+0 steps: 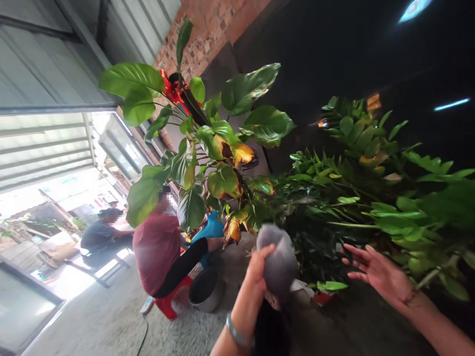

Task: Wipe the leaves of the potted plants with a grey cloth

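Observation:
My left hand [258,272] is closed around a rounded, smooth grey thing [278,259], blurred; I cannot make out its kind. The thumb lies across its near side. On the right, my right hand [373,269] reaches among dark green foliage [326,242] with its fingers spread and nothing clearly in them. A leafy plant [393,217] hangs close around that hand. Above my left hand stands a tall broad-leaved plant [222,183] with some yellow and brown leaves.
A person in a red shirt [154,252] sits on a red stool [166,304] beside a grey bucket [206,289]. Farther off sits another person [102,235] near the bright doorway. A cable [144,333] runs over the concrete floor [92,316]. Dark panels rise behind the plants.

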Demonstrator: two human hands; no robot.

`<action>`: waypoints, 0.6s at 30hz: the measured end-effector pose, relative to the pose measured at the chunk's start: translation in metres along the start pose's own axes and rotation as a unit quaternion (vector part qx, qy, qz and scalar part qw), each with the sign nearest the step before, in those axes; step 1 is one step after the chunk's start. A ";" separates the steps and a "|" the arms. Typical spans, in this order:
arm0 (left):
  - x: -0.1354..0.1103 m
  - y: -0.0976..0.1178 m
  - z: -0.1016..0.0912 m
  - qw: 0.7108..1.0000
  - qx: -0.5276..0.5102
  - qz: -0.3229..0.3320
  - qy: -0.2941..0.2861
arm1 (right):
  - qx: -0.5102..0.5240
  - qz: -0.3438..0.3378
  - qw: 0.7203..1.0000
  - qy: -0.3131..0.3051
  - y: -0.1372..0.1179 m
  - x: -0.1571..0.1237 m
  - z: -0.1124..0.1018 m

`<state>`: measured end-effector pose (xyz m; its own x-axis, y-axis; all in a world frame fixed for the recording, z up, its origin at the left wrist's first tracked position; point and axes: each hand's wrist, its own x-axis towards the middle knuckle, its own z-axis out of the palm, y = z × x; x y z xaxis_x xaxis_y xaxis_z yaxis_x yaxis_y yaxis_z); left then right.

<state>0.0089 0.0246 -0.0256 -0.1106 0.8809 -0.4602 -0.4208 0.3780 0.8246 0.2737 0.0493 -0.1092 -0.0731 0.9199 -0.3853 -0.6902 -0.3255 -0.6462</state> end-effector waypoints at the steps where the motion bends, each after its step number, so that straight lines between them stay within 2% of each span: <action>1: -0.007 -0.008 -0.007 1.000 0.005 -0.023 -0.006 | 0.003 0.007 1.000 0.003 -0.001 0.001 -0.001; 3: -0.023 -0.008 -0.016 1.000 -0.009 0.012 0.010 | 0.005 0.013 1.000 0.002 -0.002 0.003 -0.002; 6: -0.039 0.027 -0.007 0.991 -0.041 0.119 0.045 | -0.003 0.006 1.000 -0.005 0.000 0.003 -0.001; 8: -0.036 0.052 0.006 0.978 -0.068 0.190 0.059 | -0.011 -0.005 1.000 -0.012 0.002 0.004 0.001; 10: -0.025 0.058 0.017 0.977 -0.069 0.189 0.069 | -0.019 -0.016 0.999 -0.021 0.006 0.006 0.000; 12: -0.012 0.036 0.017 0.988 -0.032 0.130 0.073 | -0.025 -0.022 0.999 -0.030 0.010 0.012 -0.003; 14: -0.005 -0.004 0.007 0.995 0.022 0.076 0.060 | -0.030 -0.026 0.999 -0.037 0.015 0.019 -0.009; 16: -0.007 -0.045 -0.010 0.998 0.063 0.007 0.023 | -0.038 -0.040 0.997 -0.050 0.018 0.027 -0.018; 18: -0.018 -0.066 -0.025 0.998 0.054 -0.016 -0.008 | -0.050 -0.056 0.996 -0.058 0.020 0.034 -0.027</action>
<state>0.0155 -0.0233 -0.0798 -0.0845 0.8713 -0.4834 -0.3235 0.4349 0.8404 0.2771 0.0678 -0.1529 -0.0869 0.9686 -0.2328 -0.6242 -0.2351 -0.7450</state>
